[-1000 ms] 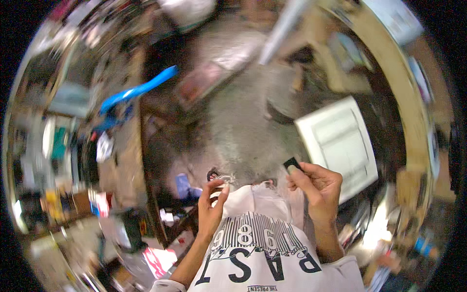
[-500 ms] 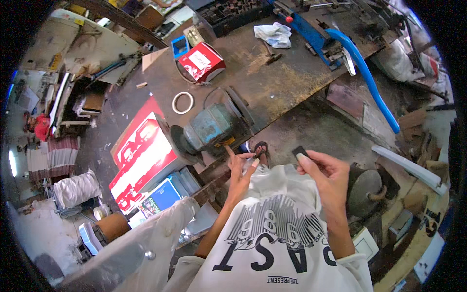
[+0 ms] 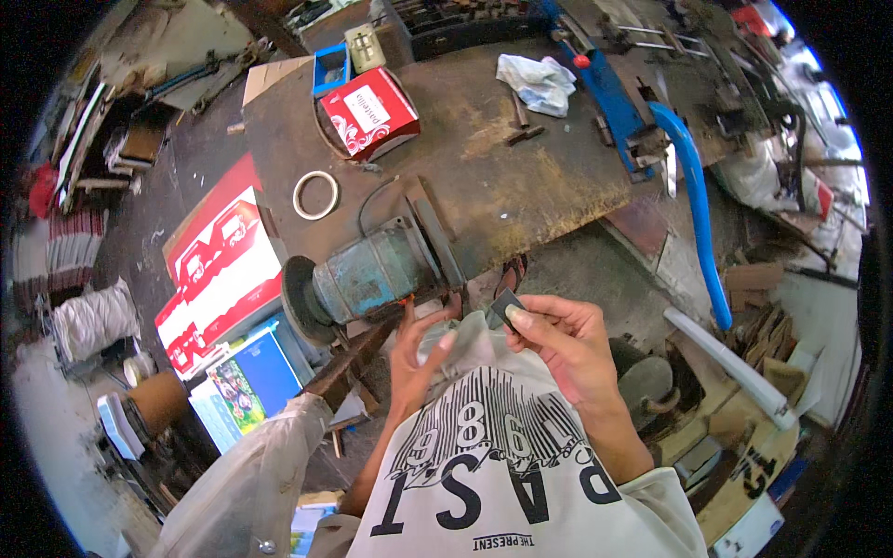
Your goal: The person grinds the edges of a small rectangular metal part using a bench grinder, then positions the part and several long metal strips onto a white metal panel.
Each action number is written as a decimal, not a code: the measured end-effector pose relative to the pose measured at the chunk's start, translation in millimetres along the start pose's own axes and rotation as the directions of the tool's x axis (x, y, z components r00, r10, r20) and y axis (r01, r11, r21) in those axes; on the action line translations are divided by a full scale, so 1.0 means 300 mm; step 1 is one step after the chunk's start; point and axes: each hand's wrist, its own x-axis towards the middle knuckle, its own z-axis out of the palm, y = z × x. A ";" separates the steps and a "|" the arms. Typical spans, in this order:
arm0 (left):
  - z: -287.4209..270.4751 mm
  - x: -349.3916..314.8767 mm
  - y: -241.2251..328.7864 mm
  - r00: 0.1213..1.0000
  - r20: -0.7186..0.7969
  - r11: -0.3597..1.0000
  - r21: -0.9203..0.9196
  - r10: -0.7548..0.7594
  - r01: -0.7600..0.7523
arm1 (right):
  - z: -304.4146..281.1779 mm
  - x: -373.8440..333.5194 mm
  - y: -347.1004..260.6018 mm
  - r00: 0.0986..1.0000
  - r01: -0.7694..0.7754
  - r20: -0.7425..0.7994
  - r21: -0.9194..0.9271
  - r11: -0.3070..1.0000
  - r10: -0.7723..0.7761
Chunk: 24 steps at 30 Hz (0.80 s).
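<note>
Compared with half a second ago, the right hand [image 3: 569,346] is closer to the left hand [image 3: 414,361], bringing the small dark piece [image 3: 503,308] nearer the bench grinder [image 3: 367,274] on the near edge of the workbench [image 3: 549,186]. Right thumb and fingers pinch that piece in the air, just off the near edge. The left hand is loosely spread, with nothing seen in it, its index finger at the grinder's near side; contact cannot be told. Both hands are thus beside the machine. Toward the far edge sits a red box [image 3: 395,126].
</note>
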 end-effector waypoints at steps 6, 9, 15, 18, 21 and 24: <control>-0.056 0.042 0.090 0.920 -0.166 0.815 -0.536 -0.355 0.218 | -0.017 0.085 0.047 0.986 0.105 -0.067 -0.477 0.872 -0.155; -0.074 0.067 0.123 0.891 -0.206 0.783 -0.582 -0.404 0.220 | -0.031 0.131 0.083 0.890 0.356 0.081 -0.737 0.574 -0.448; -0.064 0.074 0.130 0.895 -0.242 0.803 -0.568 -0.375 0.183 | -0.003 0.168 0.116 0.787 0.445 0.274 -0.873 0.200 -0.552; -0.048 0.077 0.150 0.882 -0.279 0.818 -0.547 -0.379 0.178 | 0.006 0.177 0.125 0.758 0.468 0.331 -0.876 0.116 -0.562; -0.065 0.077 0.142 0.903 -0.256 0.826 -0.541 -0.343 0.161 | 0.014 0.182 0.134 0.776 0.461 0.317 -0.875 0.147 -0.545; -0.077 0.075 0.132 0.904 -0.246 0.822 -0.543 -0.350 0.171 | 0.014 0.188 0.142 0.793 0.435 0.308 -0.890 0.136 -0.526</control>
